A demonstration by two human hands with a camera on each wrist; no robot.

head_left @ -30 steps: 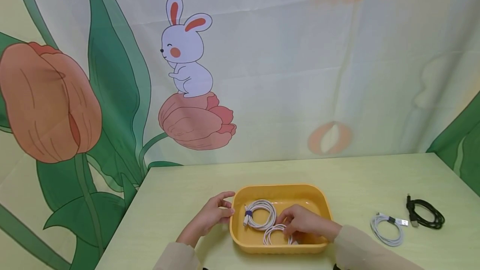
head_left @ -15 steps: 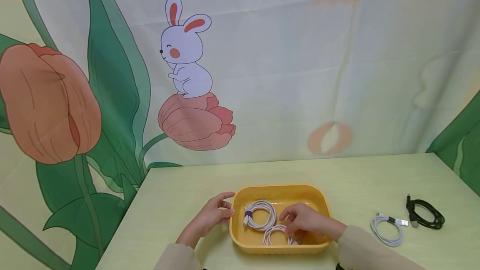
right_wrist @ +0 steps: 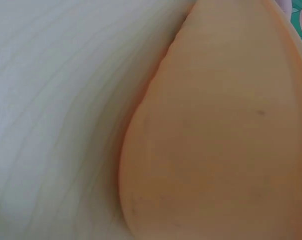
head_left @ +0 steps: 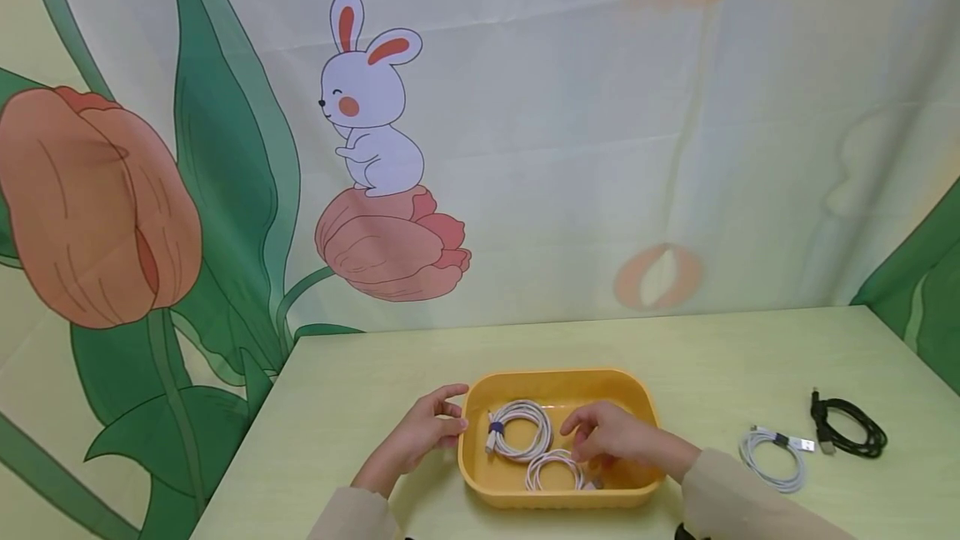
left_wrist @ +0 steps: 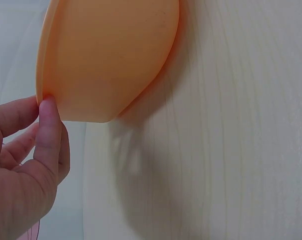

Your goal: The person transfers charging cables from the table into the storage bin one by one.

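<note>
From where I stand, the yellow plastic tray (head_left: 555, 500) sits on the table (head_left: 352, 382) with two coiled cables inside. At its left end, the left hand (head_left: 423, 423) rests thumb and forefinger, well apart, against the wall and rim. Over its right half, the right hand (head_left: 609, 432) has loosely bent fingers, thumb and forefinger parted, gripping nothing I can see; whether they touch the small white cable (head_left: 531, 473) beneath, I can't tell. The thicker white cable (head_left: 542, 433) lies in the tray's left half. Right of the tray lie a white USB cable (head_left: 791, 485) and a black USB cable (head_left: 873, 445). The coils look light and floppy, best pinched at a tie or across the bundled strands; the tray seems stiff, smooth, easiest by its rim.
</note>
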